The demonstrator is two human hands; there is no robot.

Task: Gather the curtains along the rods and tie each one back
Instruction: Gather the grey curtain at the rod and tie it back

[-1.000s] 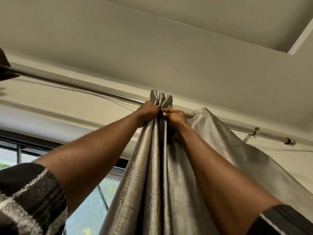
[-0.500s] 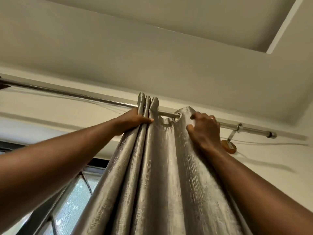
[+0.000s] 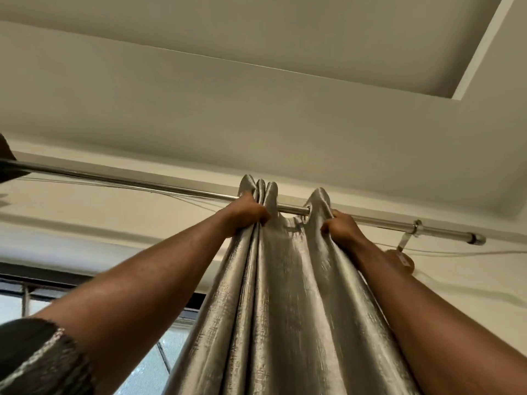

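Note:
A shiny silver-grey curtain [image 3: 288, 295] hangs by eyelets from a chrome rod [image 3: 137, 182] high under the ceiling. Three folds are bunched tight at the left; one more fold stands a little apart to the right. My left hand [image 3: 248, 213] is closed around the bunched folds just below the rod. My right hand [image 3: 340, 228] grips the right-hand fold near its top edge. Both arms reach up and forward. The curtain's lower part runs out of view.
The rod ends at the right in a cap [image 3: 477, 238], held by a bracket [image 3: 415, 228] over a round brown wall mount [image 3: 403, 260]. A window [image 3: 85, 295] with a dark frame lies at lower left. A dark shape [image 3: 7, 161] covers the rod's far left end.
My right hand went from the bunched folds to the loose fold on the right, first open against it, now closed on it. My left hand stays on the bunch.

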